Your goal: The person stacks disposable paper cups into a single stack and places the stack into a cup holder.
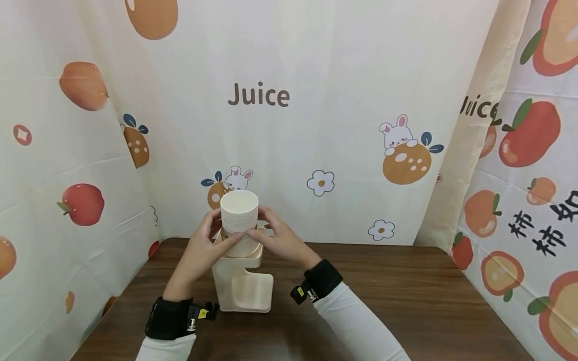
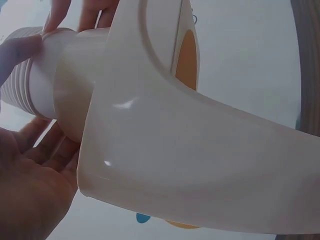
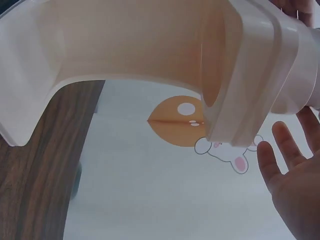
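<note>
A stack of white paper cups [image 1: 239,209] stands upright at the top of a cream cup dispenser [image 1: 226,288], its lowest cup inside the dispenser's round top opening. My left hand [image 1: 198,250] holds the stack from the left, thumb across the front and fingers behind. From the right, my right hand [image 1: 285,240] holds it too, with the thumbs almost meeting at the front. The left wrist view has the ribbed rims of the stack [image 2: 20,95] beside the dispenser collar [image 2: 75,85]. In the right wrist view, several right-hand fingers [image 3: 287,142] are spread beside the dispenser's top.
The dispenser stands on a dark wooden table [image 1: 384,296], with its curved lower tray [image 1: 255,291] facing right. Behind the table hangs a pale curtain [image 1: 343,100] printed with fruit, rabbits and "Juice". Similar cloth [image 1: 519,200] closes off the sides.
</note>
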`<state>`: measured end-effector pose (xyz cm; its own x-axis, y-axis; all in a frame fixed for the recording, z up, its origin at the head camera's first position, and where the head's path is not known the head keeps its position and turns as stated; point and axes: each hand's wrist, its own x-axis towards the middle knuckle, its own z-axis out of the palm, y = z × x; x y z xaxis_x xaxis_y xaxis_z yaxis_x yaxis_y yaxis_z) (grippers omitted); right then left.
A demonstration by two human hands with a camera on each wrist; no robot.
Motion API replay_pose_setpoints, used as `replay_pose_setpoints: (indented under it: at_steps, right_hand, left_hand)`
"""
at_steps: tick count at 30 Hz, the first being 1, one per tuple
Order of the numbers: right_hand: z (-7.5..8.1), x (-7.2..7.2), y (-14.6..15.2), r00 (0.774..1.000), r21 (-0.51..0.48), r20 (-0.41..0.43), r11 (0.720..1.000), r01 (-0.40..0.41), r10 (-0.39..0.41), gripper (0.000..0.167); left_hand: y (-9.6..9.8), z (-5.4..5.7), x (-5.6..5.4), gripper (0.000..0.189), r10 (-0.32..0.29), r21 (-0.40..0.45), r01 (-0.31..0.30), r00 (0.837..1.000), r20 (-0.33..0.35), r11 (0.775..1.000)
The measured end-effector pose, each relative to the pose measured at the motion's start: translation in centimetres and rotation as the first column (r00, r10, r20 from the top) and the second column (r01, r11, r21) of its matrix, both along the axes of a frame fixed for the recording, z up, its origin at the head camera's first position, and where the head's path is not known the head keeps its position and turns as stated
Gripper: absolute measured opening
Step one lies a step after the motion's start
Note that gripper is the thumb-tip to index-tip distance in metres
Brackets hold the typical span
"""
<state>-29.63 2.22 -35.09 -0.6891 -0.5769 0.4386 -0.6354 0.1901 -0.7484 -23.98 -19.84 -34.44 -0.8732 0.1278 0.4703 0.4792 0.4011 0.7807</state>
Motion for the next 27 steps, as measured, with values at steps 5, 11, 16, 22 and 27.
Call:
replay_pose_setpoints:
  at_steps: [5,11,16,22,27]
  right_hand:
    - [-0.1,0.1,-0.2,0.999,0.007,-0.034,1.000,0.019,-0.018,0.065]
    - [-0.6,-0.1,-0.3,1.000,0.013,-0.012,1.000,0.026,-0.026,0.062]
    - [-0.7,-0.2,-0.2,0.999,0.027,0.004,0.999,0.039,-0.039,0.063]
    - [-0.2,-0.1,-0.2,0.999,0.036,0.013,0.998,0.051,-0.051,0.064]
    - [0.7,-0.2,-0.4,0.998,0.018,-0.029,0.998,0.055,-0.054,0.065]
  left_hand:
    - [0.1,-0.3,0.1,0.073,0.022,-0.020,-0.023,1.000,-0.014,1.000]
    - [0.4,-0.7,0.4,0.074,0.026,-0.066,-0.028,0.999,-0.023,0.997]
    - [0.5,-0.7,0.4,0.075,0.013,-0.046,-0.013,1.000,-0.021,0.999]
    - [0.3,-0.6,0.0,0.077,0.006,-0.019,-0.006,1.000,-0.020,1.000]
    - [0.2,0.2,-0.3,0.074,0.006,0.004,-0.006,1.000,-0.019,1.000]
